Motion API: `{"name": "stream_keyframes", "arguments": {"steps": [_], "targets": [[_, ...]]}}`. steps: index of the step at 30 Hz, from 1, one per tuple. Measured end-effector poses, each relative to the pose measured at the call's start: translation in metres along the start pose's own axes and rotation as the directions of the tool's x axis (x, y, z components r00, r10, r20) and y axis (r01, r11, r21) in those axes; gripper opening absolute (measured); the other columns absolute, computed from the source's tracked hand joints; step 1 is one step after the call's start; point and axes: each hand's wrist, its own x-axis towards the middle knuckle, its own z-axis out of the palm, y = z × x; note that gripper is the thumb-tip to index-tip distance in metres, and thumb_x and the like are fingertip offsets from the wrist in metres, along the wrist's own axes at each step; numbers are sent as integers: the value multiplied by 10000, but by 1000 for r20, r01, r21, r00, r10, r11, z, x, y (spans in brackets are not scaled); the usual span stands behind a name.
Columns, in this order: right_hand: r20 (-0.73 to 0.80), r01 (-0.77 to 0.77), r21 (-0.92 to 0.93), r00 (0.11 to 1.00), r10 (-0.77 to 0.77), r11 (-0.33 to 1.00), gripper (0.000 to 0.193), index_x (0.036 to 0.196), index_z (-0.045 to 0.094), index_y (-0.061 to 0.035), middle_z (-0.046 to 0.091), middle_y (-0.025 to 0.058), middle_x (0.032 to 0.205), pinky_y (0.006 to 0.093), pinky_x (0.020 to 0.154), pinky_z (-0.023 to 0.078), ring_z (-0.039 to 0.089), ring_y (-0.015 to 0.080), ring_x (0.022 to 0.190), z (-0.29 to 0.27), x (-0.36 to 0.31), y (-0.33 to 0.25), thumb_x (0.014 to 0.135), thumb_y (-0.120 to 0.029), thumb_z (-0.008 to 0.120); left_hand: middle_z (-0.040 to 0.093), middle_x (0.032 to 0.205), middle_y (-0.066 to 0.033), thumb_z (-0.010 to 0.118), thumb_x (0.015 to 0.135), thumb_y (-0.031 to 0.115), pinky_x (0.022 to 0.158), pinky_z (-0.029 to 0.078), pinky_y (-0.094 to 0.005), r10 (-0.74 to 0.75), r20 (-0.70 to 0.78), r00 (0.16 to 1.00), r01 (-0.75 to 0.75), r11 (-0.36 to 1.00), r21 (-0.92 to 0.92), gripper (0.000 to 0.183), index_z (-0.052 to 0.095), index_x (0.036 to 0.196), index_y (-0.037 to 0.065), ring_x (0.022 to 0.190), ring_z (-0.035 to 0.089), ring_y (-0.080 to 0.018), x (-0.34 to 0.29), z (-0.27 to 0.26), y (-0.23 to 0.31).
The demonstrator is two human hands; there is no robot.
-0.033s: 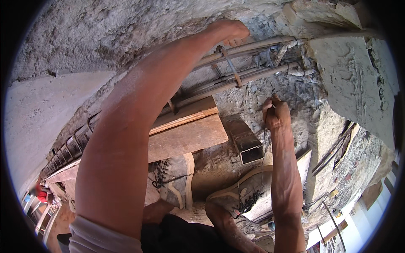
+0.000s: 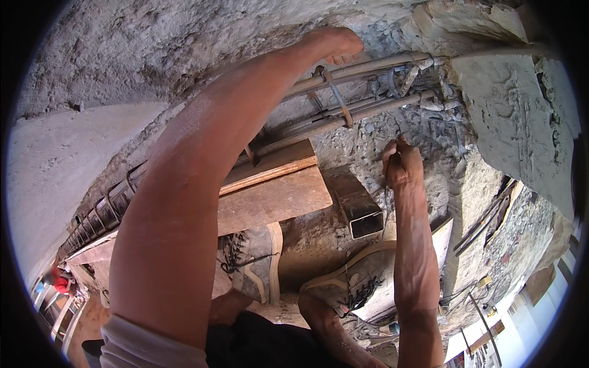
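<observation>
One thin wire [image 2: 385,201], in closed right hand [image 2: 403,164], hanging below, left hand [image 2: 337,44], grip unclear

1. A rough, pitted grey wall [image 2: 153,58] runs across the far side from where I stand.
2. Over on the left, a smoother, paler surface [image 2: 61,159] meets it.
3. To the upper right sits a chipped grey slab [image 2: 500,113].
4. The brown, dusty ground [image 2: 307,251] lies in shade.
5. Strong light falls on a stony surface [image 2: 527,245] at right.
</observation>
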Motion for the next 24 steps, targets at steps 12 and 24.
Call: {"name": "stream_keyframes", "arguments": {"steps": [12,24], "targets": [[130,-201,195,975,178,960,112,1006,414,-123,430,31,760,189,422,429,428,92,571,7,12,-11,948,-32,384,567,1214,-168,379,810,680,875,495,-397,36,-56,998,-42,992,-116,704,580,1204,131,1066,584,-295,-24,6,31],[28,108,172,993,-114,979,629,1447,128,-46,417,18,773,226,562,402,388,91,629,56,-1,14,858,61,321,487,1318,-114,435,845,566,919,421,-425,123,61,991,-136,927,349,615,501,1286,144,1116,516,-277,38,5,0]]}}
